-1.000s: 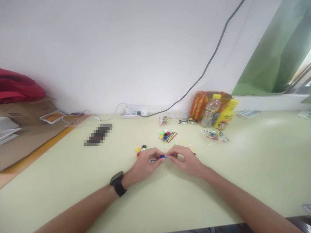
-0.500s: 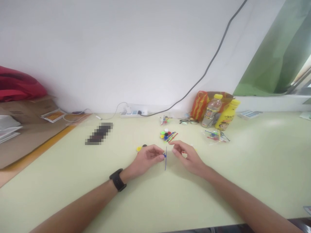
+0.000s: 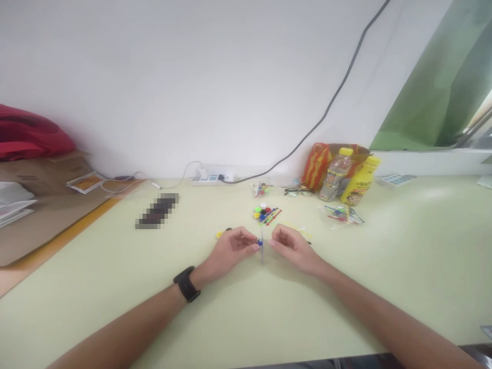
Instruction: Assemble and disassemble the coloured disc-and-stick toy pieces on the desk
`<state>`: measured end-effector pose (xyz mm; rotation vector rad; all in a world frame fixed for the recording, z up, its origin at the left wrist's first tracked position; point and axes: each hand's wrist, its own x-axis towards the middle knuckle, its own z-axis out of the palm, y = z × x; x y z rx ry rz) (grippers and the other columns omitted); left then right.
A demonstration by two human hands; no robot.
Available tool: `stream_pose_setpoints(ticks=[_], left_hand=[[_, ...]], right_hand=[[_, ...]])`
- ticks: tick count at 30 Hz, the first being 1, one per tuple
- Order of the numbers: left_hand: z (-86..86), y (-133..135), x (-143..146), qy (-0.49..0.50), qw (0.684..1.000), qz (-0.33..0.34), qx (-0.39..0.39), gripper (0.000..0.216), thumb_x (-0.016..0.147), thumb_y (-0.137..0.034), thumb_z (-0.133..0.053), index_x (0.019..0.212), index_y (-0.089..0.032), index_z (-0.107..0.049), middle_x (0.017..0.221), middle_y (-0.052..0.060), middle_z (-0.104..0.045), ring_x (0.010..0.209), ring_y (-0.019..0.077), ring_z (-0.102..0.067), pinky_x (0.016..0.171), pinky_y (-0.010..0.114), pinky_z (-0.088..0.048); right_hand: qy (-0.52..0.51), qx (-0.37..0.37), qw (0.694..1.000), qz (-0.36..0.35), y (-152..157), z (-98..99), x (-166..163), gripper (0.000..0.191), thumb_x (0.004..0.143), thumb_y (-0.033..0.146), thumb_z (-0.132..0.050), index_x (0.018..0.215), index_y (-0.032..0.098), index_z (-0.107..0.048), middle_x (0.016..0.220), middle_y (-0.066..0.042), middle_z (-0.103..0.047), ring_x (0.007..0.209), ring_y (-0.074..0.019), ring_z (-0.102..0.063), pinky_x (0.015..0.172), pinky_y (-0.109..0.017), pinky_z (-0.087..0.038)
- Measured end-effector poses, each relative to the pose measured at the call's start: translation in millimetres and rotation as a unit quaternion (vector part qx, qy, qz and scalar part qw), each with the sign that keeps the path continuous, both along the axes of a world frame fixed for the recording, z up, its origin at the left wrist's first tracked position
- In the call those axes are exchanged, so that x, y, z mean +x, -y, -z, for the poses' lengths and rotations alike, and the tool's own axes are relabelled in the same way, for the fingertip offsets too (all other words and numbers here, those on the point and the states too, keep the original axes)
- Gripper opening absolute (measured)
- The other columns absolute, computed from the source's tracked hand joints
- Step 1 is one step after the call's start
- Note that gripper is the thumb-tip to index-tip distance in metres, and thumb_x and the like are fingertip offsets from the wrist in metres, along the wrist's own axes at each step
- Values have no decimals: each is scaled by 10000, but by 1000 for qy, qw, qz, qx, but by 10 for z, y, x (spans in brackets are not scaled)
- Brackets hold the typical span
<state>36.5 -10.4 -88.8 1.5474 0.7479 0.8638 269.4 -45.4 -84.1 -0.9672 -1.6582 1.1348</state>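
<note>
The white wall point(image 3: 154, 77) is smooth and matte. Below it I find a pale green table point(image 3: 346, 297), flat and faintly glossy. On it, at far right, a crinkled red-and-yellow bag point(image 3: 315, 166) stands behind a clear bottle point(image 3: 335, 177) and a yellow bottle point(image 3: 359, 184), both apparently plastic.

My left hand point(image 3: 231, 251) is over the middle of the table, thumb and fingertips pinching a blue piece at its hub. My right hand point(image 3: 292, 249) is just beside it, apart from the piece, fingers curled and thumb near the forefinger; whether those tips meet I cannot tell, and I see nothing between them.

Beyond my hands lies a cluster of small discs and rods point(image 3: 266, 214) in several colours, the discs round, the rods thin and straight. To its right, a clear packet point(image 3: 342, 215) looks thin and wrinkled.

Smallest, the blue piece point(image 3: 260, 243) is between my hands: a compact hub with a slender bar point(image 3: 262, 256) crossing it, blurred. I judge it very light, stiff plastic, smooth enough to slip. The hub is the sound place to grip; the bar could bend or snap under sideways pressure.
</note>
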Motion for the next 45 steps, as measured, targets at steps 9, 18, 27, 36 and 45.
stream_pose_setpoints(ticks=[9,18,27,36,45], left_hand=[[-5,53,35,-20,998,34,42,253,849,-324,-828,971,-146,-698,977,83,-750,928,209,-721,899,365,-592],[-59,116,46,-78,985,36,152,171,903,-328,-763,955,-175,-705,974,59,-736,908,199,-720,869,349,-600],[-76,37,-83,-296,864,-113,392,268,961,-337,-653,1220,-273,-630,1216,57,-699,1148,264,-631,1012,441,-474],[30,-119,-245,-507,749,-199,377,434,997,-505,-516,1302,-206,-590,1266,166,-612,1078,369,-574,878,518,-464],[6,-123,-278,-460,794,-164,363,441,1033,-455,-454,1373,-184,-525,1212,145,-579,1068,327,-585,949,495,-498]], right_hand=[[-8,-51,996,-77,39,59,-78,338,963,536,-646,999,219,-535,781,24,-593,656,-122,-507,619,-262,-398],[-20,-58,994,-90,28,44,-74,296,919,468,-725,961,207,-592,841,-11,-648,727,-147,-584,668,-284,-453],[3,33,998,61,-256,83,308,270,965,424,-614,1153,257,-517,860,11,-576,715,-161,-571,664,-310,-496],[291,169,873,354,-625,134,1065,191,900,283,-578,1077,232,-627,860,-37,-708,735,-210,-640,698,-344,-474],[427,90,862,258,-653,242,1195,62,866,201,-562,837,233,-607,843,-29,-731,771,-205,-647,682,-313,-426]])
